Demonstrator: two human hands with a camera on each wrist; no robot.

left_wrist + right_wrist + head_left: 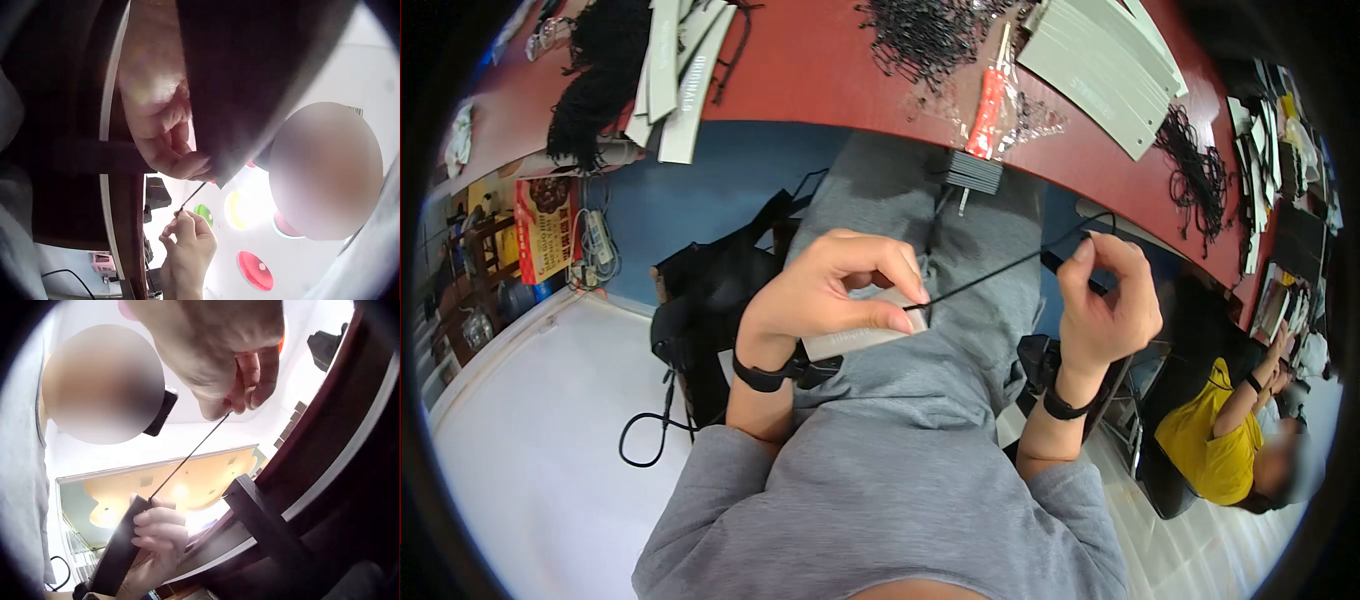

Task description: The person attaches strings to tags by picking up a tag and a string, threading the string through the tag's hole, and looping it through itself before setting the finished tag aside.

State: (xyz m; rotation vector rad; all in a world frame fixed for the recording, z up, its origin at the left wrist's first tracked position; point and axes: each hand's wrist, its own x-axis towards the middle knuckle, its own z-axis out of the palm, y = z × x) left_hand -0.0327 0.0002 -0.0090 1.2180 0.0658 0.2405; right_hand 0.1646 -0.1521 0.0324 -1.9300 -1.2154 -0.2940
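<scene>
Between its thumb and index finger, my left hand (820,285) pinches a pale printed hang tag (855,342) near one end, above my lap. A thin black cord (990,275) comes from that end of the tag and stretches taut across to my right hand (1112,305), whose thumb and index fingertip pinch it. The right wrist view shows the cord (187,459) running straight between both hands, with the tag (119,550) dark against the light. In the left wrist view the tag (250,81) hides part of the left hand (159,131).
On the red table (800,90) ahead lie black cord piles (920,40), a stack of pale tags (1100,65), more printed tags (692,95) and a red-handled tool (988,110). A grey ridged block (974,172) sits at its edge. A person in yellow (1210,440) sits at right.
</scene>
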